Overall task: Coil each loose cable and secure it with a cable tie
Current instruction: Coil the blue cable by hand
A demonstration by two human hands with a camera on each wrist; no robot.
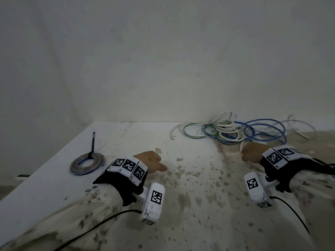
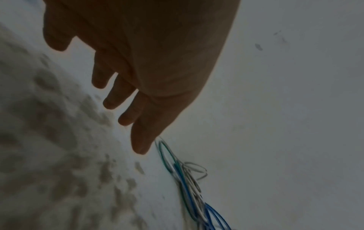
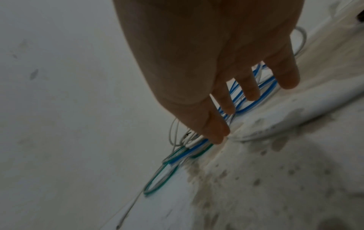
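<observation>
A tangle of loose cables [image 1: 233,132] in white, blue and green lies at the table's back right. A finished coil [image 1: 87,164] of clear-sheathed cable lies at the left, bound by a black cable tie [image 1: 93,144] whose tail sticks up. My right hand [image 1: 251,154] hovers at the near edge of the tangle. Its fingers [image 3: 248,88] are straight over the blue cables [image 3: 254,105] and hold nothing. My left hand [image 1: 153,161] is over the middle of the table, fingers [image 2: 126,99] relaxed and empty, well left of the loose cables [image 2: 187,186].
The white table [image 1: 190,187] is stained with brown patches toward the right and front. A plain wall [image 1: 163,60] stands right behind the table. A thick white cable [image 3: 295,115] curves on the table by my right fingers. Black leads run from my wrist cameras.
</observation>
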